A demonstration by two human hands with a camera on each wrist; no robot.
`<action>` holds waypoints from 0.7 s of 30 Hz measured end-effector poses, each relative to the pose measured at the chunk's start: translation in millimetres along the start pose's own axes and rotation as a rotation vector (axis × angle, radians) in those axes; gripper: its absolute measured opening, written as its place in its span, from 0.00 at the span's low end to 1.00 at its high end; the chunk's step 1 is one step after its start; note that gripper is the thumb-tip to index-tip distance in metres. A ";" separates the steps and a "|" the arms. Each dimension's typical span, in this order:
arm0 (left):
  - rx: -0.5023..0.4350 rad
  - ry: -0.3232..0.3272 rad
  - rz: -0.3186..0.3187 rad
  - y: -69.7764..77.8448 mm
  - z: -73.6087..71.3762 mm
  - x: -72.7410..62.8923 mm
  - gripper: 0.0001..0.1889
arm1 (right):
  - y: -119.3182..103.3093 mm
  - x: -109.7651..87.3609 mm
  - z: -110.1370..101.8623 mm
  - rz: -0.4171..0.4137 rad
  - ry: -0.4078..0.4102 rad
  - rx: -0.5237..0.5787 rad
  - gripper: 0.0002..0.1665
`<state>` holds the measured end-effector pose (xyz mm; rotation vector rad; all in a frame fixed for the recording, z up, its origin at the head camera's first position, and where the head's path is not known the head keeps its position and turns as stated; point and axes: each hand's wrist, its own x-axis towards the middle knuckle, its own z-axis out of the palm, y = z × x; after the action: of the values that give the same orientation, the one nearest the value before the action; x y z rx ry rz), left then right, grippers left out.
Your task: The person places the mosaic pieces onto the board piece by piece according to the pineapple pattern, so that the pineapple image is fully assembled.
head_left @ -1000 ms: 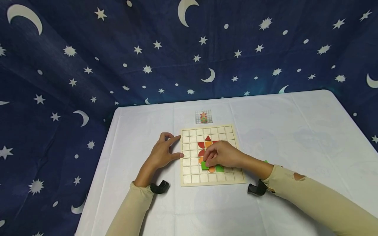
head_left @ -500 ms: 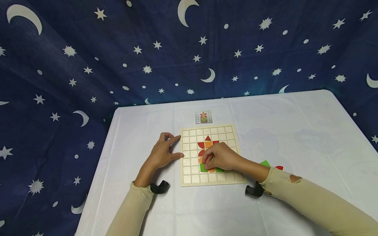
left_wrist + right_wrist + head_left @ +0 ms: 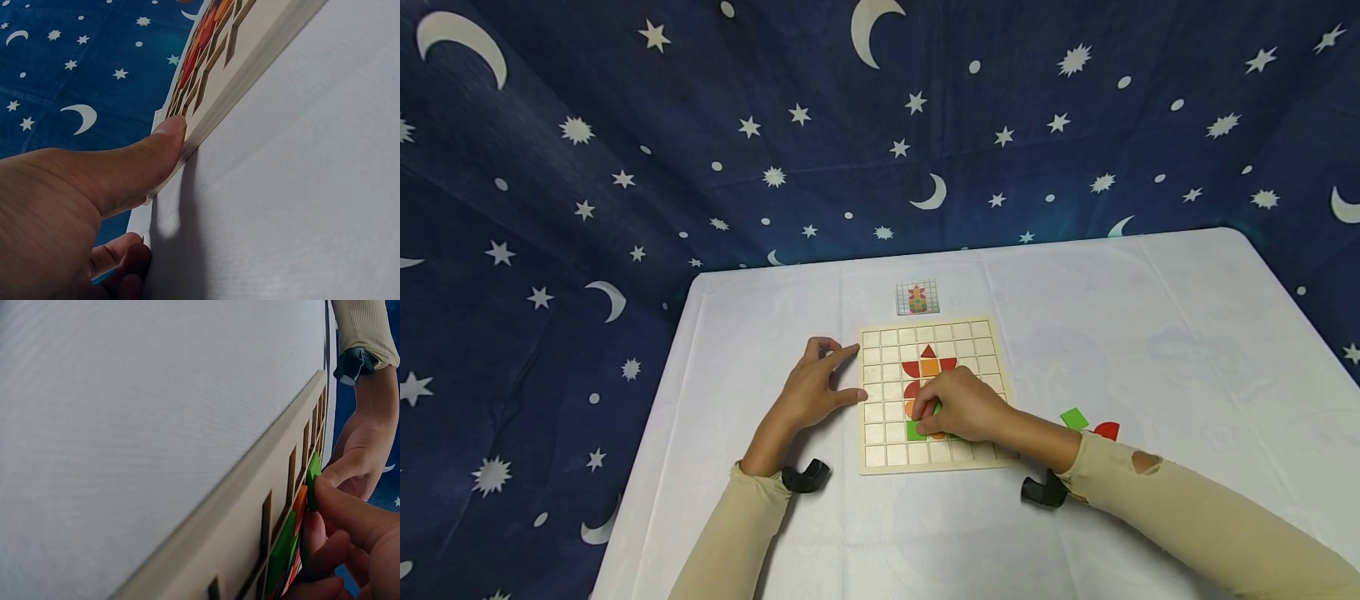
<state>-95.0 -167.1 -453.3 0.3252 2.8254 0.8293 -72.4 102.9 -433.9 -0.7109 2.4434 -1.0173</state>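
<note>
My right hand (image 3: 964, 407) is over the lower middle of a wooden grid board (image 3: 883, 455). Its thumb and fingertips pinch a green square tile (image 3: 914, 431). Seen from the right wrist, this green tile (image 3: 314, 474) sits at the grid beside an orange piece (image 3: 300, 505), with another green piece (image 3: 281, 547) nearer. My left hand (image 3: 811, 387) rests at the board's left edge, thumb (image 3: 167, 128) and index finger extended against it. Red pieces and an orange square (image 3: 929, 367) lie higher on the grid; my right hand covers part of the pattern.
A small pattern card (image 3: 917, 297) lies behind the board. To the right, beside my forearm, are a loose green square (image 3: 1074, 418) and a red rounded piece (image 3: 1107, 431). A white cloth (image 3: 1150, 333) covers the table; a dark starry curtain (image 3: 820, 83) hangs behind.
The right hand has shifted slightly down and left with the green tile, which now lies in line with a grid cell. The loose green and red pieces have come into view. The left hand stays still.
</note>
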 end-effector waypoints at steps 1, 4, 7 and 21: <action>0.000 0.000 0.002 0.1 0.0 0.0 0.43 | -0.2 -0.3 -0.1 -0.001 0.004 -0.008 0.08; -0.004 0.001 0.004 0.4 -0.1 0.1 0.43 | -0.4 -1.4 -0.7 -0.008 0.015 -0.017 0.08; -0.007 0.002 0.006 0.8 -0.3 0.0 0.42 | 0.3 -2.9 -2.5 -0.027 0.026 -0.028 0.07; -0.007 -0.004 -0.002 2.2 -1.7 -1.1 0.42 | 5.8 -3.8 -1.9 -0.058 0.023 -0.041 0.08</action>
<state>-94.0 -166.5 -450.5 0.3224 2.8179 0.8366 -72.1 109.7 -436.3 -0.7922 2.4833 -1.0054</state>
